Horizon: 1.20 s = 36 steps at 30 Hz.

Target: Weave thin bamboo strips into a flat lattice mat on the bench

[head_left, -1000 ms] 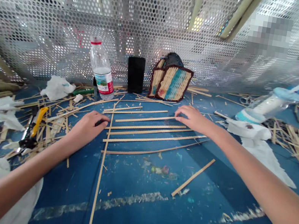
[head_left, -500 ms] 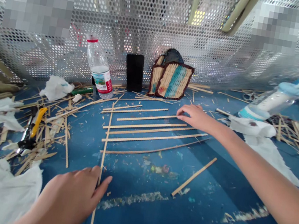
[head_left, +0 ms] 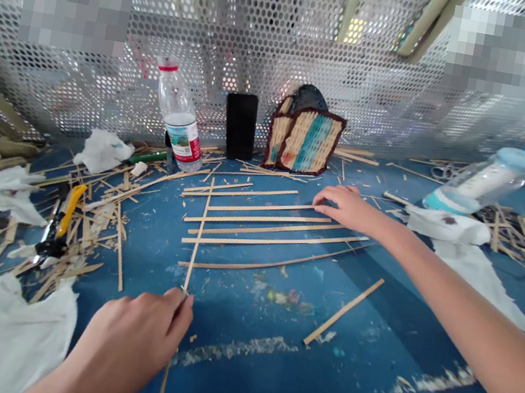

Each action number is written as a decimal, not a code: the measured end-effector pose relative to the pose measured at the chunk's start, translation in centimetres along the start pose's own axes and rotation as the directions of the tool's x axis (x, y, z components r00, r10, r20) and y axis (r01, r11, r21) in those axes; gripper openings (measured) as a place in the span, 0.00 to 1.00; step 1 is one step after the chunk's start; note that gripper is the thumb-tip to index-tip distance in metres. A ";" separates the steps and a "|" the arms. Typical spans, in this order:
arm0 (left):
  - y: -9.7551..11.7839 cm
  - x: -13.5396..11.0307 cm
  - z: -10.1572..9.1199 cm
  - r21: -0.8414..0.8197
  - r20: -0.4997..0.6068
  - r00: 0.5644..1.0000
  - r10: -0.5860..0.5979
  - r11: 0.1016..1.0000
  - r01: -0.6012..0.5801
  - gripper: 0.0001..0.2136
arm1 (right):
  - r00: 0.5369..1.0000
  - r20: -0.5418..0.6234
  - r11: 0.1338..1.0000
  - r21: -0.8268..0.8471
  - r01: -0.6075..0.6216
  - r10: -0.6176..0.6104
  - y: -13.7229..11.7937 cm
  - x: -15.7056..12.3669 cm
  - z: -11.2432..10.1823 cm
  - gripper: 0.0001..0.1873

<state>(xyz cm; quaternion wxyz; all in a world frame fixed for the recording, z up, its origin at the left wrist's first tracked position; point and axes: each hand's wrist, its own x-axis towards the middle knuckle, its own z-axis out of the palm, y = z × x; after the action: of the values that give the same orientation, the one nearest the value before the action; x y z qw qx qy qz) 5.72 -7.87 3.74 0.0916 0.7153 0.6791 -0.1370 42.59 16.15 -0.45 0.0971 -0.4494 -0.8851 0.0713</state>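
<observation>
Several thin bamboo strips [head_left: 263, 220] lie side by side across the blue table top [head_left: 262, 372]. One long strip [head_left: 197, 239] runs lengthwise over their left ends toward me. My left hand [head_left: 137, 330] pinches that long strip near its lower part, thumb and fingers closed on it. My right hand [head_left: 347, 206] rests with its fingers pressed down on the right ends of the upper crosswise strips. A short loose strip [head_left: 344, 311] lies apart at the lower right.
Against the perforated metal wall stand a plastic water bottle [head_left: 178, 124], a black phone [head_left: 240, 126] and a small woven pouch [head_left: 305, 140]. Left: a yellow-handled tool [head_left: 59, 225], crumpled tissues [head_left: 4, 334], bamboo offcuts. Right: a tipped bottle [head_left: 483, 181], tissue, more strips.
My left hand came back from the strips' left ends toward me and closed on the long lengthwise strip, whose far end has swung slightly right. My right hand has stayed on the strip ends.
</observation>
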 end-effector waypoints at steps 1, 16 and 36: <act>0.0 0.0 0.1 -0.012 -0.013 1.000 0.011 1.000 -0.011 0.18 | 1.000 0.006 1.000 -0.003 -0.001 0.001 0.1 0.0 0.0 0.11; 1.1 0.0 -0.1 0.108 0.112 0.994 -0.002 0.994 -0.010 0.17 | 0.999 0.026 0.999 -0.034 -0.024 0.025 -0.3 -0.3 -0.8 0.09; -0.8 0.2 0.3 0.103 -0.259 0.963 0.071 0.994 -0.046 0.21 | 1.000 0.022 0.993 0.115 -0.025 0.023 -2.3 0.0 -0.1 0.11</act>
<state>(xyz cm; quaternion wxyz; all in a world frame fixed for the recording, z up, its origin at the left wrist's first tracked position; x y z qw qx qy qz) 4.95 -7.74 3.46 -0.0293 0.7504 0.6565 -0.0710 40.86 14.81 0.16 0.1129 -0.4530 -0.8750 0.1279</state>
